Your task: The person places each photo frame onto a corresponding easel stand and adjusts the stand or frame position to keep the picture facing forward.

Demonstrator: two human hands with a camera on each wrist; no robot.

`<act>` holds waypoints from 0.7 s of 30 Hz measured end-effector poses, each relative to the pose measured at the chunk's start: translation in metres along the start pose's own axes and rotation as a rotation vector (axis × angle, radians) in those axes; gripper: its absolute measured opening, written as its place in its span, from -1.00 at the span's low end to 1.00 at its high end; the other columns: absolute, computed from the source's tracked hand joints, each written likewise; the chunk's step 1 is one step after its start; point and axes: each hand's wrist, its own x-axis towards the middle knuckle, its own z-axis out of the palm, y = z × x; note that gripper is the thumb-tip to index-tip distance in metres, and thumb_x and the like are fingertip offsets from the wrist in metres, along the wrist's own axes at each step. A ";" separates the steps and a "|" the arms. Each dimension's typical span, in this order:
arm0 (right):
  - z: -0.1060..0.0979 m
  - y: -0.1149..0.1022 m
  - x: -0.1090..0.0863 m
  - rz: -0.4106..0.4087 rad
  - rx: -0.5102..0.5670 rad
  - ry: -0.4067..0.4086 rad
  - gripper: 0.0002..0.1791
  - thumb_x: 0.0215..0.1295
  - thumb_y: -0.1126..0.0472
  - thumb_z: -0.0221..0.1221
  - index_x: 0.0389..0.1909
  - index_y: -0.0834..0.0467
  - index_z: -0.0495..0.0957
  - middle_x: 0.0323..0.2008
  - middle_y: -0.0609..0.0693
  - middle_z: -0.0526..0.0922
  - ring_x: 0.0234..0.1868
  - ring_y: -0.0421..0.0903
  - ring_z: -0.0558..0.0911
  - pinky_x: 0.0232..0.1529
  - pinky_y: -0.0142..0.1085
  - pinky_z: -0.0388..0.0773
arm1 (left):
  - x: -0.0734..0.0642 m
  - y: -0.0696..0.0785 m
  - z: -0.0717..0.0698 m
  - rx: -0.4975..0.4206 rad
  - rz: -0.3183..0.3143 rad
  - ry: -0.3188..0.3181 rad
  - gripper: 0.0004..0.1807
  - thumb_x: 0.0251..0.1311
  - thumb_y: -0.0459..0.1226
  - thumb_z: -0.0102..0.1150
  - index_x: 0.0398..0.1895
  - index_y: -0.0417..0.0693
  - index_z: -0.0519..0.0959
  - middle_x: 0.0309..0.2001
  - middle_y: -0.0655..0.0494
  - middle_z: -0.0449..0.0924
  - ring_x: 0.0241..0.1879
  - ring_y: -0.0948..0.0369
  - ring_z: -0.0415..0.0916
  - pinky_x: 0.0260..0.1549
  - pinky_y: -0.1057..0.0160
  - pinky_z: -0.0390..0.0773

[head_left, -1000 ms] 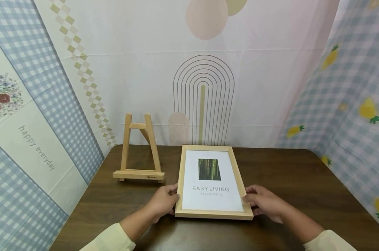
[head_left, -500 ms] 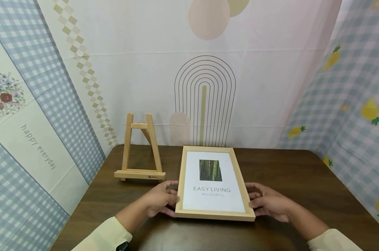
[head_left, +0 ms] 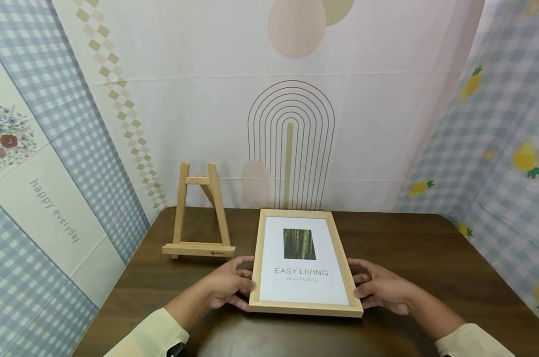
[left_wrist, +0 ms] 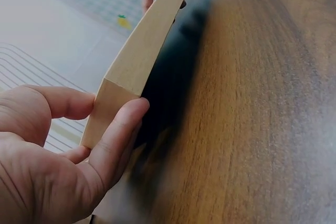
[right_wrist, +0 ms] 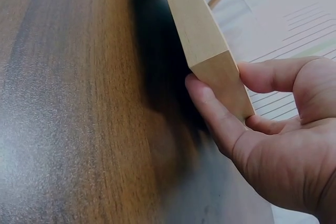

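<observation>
A light wooden picture frame [head_left: 306, 307] with a white insert, a small bamboo photo and the words EASY LIVING is at the middle of the table. My left hand [head_left: 229, 283] grips its left side near the front corner. In the left wrist view, the left thumb [left_wrist: 73, 103] is on the face and a finger reaches under the edge. On the opposite side my right hand [head_left: 380, 287] pinches the frame near its front right corner, thumb above and a finger below, as the right wrist view shows. The far part of the underside is hidden.
A small wooden easel [head_left: 199, 248] stands upright on the dark wooden table [head_left: 412, 243], left of the frame. A patterned cloth [head_left: 363, 124] hangs behind the table's far edge. Checked cloths hang at both sides.
From one second to half a second ago, both hands shifted their fingers on the frame's sides, and the view moved slightly. Since then hardly anything differs; the easel stays put.
</observation>
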 end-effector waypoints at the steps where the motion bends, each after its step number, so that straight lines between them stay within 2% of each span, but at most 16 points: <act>1: 0.000 0.000 0.000 -0.002 0.002 0.000 0.06 0.30 0.48 0.18 0.61 0.24 -0.33 0.20 0.36 0.47 0.01 0.27 0.65 -0.06 0.14 0.66 | 0.000 0.000 0.000 -0.002 -0.001 -0.001 -0.10 0.23 -0.55 0.20 0.59 -0.13 0.02 0.17 -0.26 0.46 -0.21 -0.11 0.64 -0.46 -0.04 0.72; 13: 0.000 0.004 0.001 -0.010 0.012 0.006 0.06 0.28 0.49 0.19 0.60 0.23 -0.32 0.19 0.31 0.50 0.01 0.26 0.66 -0.06 0.14 0.66 | 0.000 -0.002 -0.001 -0.005 0.004 -0.006 -0.11 0.25 -0.54 0.21 0.58 -0.13 0.03 0.15 -0.26 0.45 -0.23 -0.10 0.62 -0.47 -0.03 0.72; 21: 0.000 0.001 0.000 -0.030 -0.009 0.038 0.08 0.26 0.48 0.23 0.61 0.21 -0.29 0.21 0.33 0.48 -0.02 0.25 0.66 -0.07 0.14 0.66 | 0.002 0.000 0.000 -0.002 0.024 0.013 -0.10 0.21 -0.57 0.22 0.58 -0.11 0.05 0.17 -0.26 0.43 -0.24 -0.09 0.61 -0.48 -0.04 0.72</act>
